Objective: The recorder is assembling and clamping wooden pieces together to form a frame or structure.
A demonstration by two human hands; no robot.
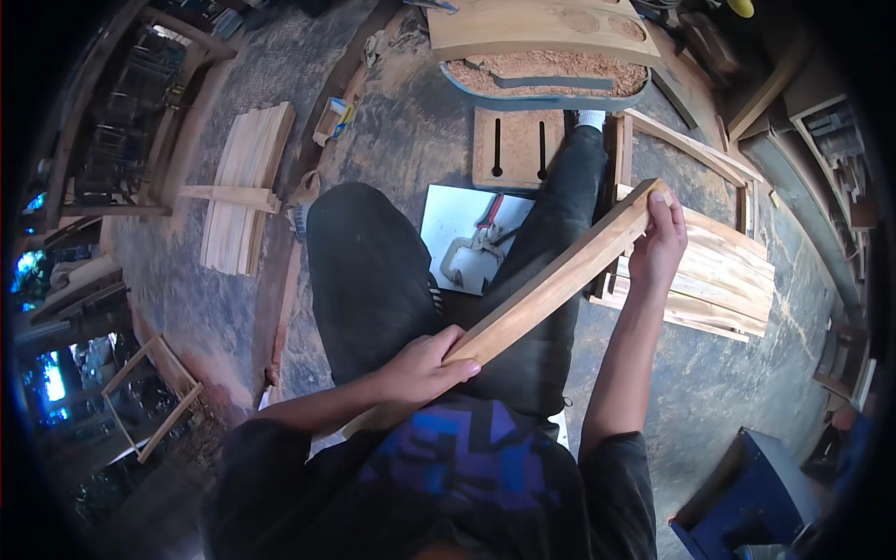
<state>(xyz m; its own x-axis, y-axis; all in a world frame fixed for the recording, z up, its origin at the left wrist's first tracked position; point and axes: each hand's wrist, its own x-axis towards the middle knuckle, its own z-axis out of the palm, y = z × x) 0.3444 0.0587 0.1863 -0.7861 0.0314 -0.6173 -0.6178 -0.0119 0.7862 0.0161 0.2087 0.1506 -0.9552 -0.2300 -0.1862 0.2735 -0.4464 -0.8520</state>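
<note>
A long, narrow wooden board (pixel 560 271) lies slantwise across my lap, its far end raised toward the upper right. My left hand (pixel 422 369) is wrapped round its lower part, close to my body, with the thumb on top. Near the far end my right hand (pixel 659 241) grips the board, fingers at its edge and tip. Part of the near end runs under my left forearm and is hidden. Between my legs a locking C-clamp (pixel 474 252) with a red-marked handle rests on a white sheet (pixel 439 219).
Ahead stands a machine table (pixel 551 101) heaped with wood shavings, with a slotted wooden plate (pixel 519 149) before it. Stacked slats (pixel 245 187) lie on the left floor, more planks (pixel 709 280) on the right beside a wooden frame (pixel 691 140). A blue box-shaped object (pixel 747 495) sits lower right.
</note>
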